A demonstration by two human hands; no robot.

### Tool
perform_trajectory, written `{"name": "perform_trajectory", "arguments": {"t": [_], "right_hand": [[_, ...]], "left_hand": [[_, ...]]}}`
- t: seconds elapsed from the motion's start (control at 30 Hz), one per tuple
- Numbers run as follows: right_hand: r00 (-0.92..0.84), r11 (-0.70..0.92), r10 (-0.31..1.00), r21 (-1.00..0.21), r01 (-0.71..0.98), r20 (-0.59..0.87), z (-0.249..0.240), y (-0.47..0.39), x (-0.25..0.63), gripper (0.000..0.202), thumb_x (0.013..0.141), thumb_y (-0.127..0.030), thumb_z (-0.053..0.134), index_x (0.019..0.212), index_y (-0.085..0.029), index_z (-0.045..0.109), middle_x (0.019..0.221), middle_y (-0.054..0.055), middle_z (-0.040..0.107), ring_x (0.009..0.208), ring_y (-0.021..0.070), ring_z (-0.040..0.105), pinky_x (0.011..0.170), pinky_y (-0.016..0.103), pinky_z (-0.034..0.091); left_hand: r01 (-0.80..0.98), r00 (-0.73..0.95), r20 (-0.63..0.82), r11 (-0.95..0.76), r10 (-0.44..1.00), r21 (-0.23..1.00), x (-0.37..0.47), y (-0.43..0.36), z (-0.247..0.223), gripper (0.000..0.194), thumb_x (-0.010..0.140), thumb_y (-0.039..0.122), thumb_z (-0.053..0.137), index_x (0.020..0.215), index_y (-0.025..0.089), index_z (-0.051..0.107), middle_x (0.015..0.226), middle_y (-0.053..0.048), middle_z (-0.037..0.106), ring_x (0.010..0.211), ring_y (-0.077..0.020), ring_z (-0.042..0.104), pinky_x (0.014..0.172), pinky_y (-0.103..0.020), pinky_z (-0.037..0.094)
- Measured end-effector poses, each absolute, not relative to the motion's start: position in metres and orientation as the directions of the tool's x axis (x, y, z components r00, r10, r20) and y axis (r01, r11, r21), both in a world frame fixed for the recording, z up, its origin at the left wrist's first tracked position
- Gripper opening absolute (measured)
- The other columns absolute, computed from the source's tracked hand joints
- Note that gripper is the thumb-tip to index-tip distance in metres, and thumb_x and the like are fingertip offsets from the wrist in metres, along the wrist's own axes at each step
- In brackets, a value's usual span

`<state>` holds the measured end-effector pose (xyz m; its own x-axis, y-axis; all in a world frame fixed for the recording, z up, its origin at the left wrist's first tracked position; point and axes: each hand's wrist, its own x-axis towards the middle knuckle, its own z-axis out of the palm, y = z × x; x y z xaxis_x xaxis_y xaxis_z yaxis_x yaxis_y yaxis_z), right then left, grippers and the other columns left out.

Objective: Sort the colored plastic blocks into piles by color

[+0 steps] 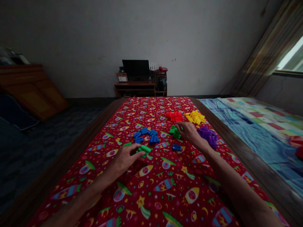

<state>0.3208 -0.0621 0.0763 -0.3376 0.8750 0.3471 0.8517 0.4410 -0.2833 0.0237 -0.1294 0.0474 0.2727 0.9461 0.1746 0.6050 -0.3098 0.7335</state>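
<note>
Two hands [124, 155]; green blocks [145, 149] at each

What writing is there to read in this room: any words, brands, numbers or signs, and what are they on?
No text can be read.
White label on the box by the monitor: too small and blurred to read.
Red tablecloth: rockets, stars and moons, no words I can make out.
Blue pieces: no legible marking.

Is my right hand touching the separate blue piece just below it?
Apart. The head view shows red patterned tablecloth between the right hand and the blue piece.
</note>
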Motion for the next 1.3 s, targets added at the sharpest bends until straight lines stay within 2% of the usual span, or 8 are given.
{"name": "perform_trajectory", "arguments": {"t": [0.2,0.43,0.57,0.83,0.93,1.03,1.17,1.3], "right_hand": [[-0.703,0.745,0.642,-0.462,0.481,0.304,0.075,-0.099,0.274,0.022,0.094,-0.025,0.047,0.095,-0.014,0.067,0.070,0.003,0.064,0.055,0.0090,0.046,0.055,0.022,0.027],[-0.538,0.586,0.810,-0.281,0.760,0.235,0.093,-0.080,0.310,0.019,0.091,-0.018,0.051,0.094,-0.012,0.068,0.071,0.006,0.065,0.060,0.0112,0.050,0.057,0.023,0.026],[-0.495,0.500,0.866,-0.131,0.856,0.070,0.100,-0.072,0.329,0.016,0.089,-0.020,0.057,0.084,-0.017,0.072,0.073,0.006,0.068,0.064,0.0126,0.055,0.057,0.023,0.028],[-0.240,0.234,0.969,0.094,0.968,0.055,0.101,-0.072,0.330,0.019,0.087,-0.021,0.055,0.092,-0.016,0.072,0.084,0.014,0.070,0.076,0.0216,0.065,0.059,0.026,0.035],[-0.273,0.272,0.955,0.019,0.962,0.116,0.104,-0.082,0.316,0.027,0.091,-0.019,0.046,0.080,-0.014,0.070,0.069,0.011,0.065,0.063,0.0176,0.059,0.056,0.027,0.030],[-0.533,0.572,0.819,-0.227,0.788,0.214,0.095,-0.098,0.291,0.028,0.095,-0.025,0.043,0.085,-0.015,0.067,0.067,0.005,0.062,0.058,0.0114,0.051,0.056,0.024,0.028],[-0.717,0.753,0.636,-0.429,0.498,0.285,0.073,-0.112,0.265,0.019,0.094,-0.027,0.048,0.093,-0.016,0.064,0.064,-0.001,0.058,0.052,0.0078,0.040,0.053,0.022,0.025],[-0.631,0.702,0.708,-0.415,0.579,0.318,0.073,-0.098,0.277,0.013,0.090,-0.022,0.053,0.084,-0.015,0.063,0.062,-0.001,0.056,0.053,0.0083,0.040,0.054,0.022,0.025]], "left_hand": [[0.515,0.281,0.194,-0.319,0.940,0.796,0.067,-0.115,0.041,0.031,0.080,0.046,0.061,0.093,0.019,0.071,0.086,-0.004,0.076,0.078,-0.0206,0.070,0.073,-0.030,0.055],[0.770,0.262,0.338,-0.407,0.904,0.491,0.008,-0.089,0.049,0.036,0.079,0.039,0.055,0.107,0.020,0.068,0.115,-0.010,0.070,0.106,-0.0271,0.064,0.097,-0.041,0.048],[0.898,0.262,0.137,-0.293,0.955,0.328,-0.029,-0.071,0.043,0.030,0.072,0.037,0.058,0.093,0.020,0.071,0.101,-0.012,0.074,0.097,-0.0293,0.068,0.089,-0.040,0.051],[0.844,0.203,0.186,-0.269,0.961,0.464,-0.029,-0.066,0.050,0.026,0.062,0.044,0.064,0.075,0.022,0.071,0.083,-0.007,0.072,0.078,-0.0269,0.068,0.075,-0.036,0.053],[0.710,0.107,0.285,-0.274,0.952,0.648,-0.015,-0.073,0.059,0.036,0.062,0.050,0.067,0.081,0.019,0.068,0.087,-0.008,0.071,0.078,-0.0255,0.068,0.073,-0.037,0.055],[0.520,0.131,0.307,-0.329,0.943,0.789,0.014,-0.090,0.060,0.041,0.066,0.052,0.068,0.091,0.019,0.064,0.092,-0.006,0.070,0.081,-0.0227,0.068,0.075,-0.036,0.057],[0.481,0.258,0.371,-0.451,0.892,0.751,0.051,-0.116,0.055,0.030,0.075,0.043,0.065,0.095,0.022,0.061,0.096,-0.004,0.069,0.089,-0.0219,0.067,0.077,-0.035,0.058],[0.526,0.338,0.432,-0.549,0.836,0.650,0.055,-0.122,0.054,0.026,0.081,0.038,0.061,0.102,0.023,0.060,0.104,-0.006,0.068,0.097,-0.0226,0.066,0.086,-0.037,0.056]]}}
